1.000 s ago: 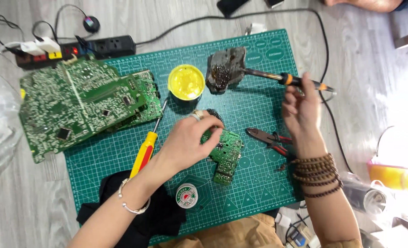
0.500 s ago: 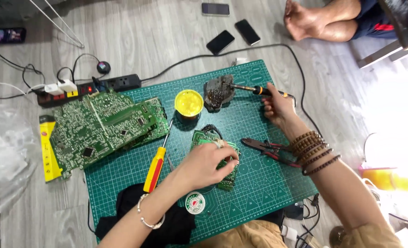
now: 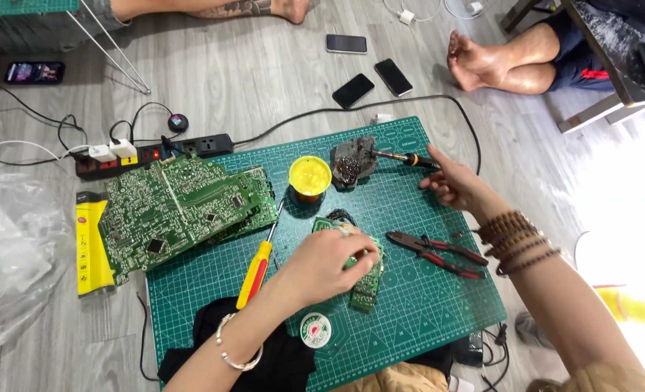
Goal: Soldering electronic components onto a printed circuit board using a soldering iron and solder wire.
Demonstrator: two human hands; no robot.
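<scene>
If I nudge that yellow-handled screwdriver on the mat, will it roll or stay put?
The screwdriver has a rounded handle and lies loose on the flat cutting mat, so it would probably roll sideways. It looks rigid and light. The left hand beside it might stop it.

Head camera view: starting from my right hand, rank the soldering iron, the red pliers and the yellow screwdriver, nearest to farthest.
From the right hand:
1. Soldering iron, just above its fingertips.
2. Red pliers, below the hand, mid-mat.
3. Yellow screwdriver, far across, beyond the left hand.
</scene>
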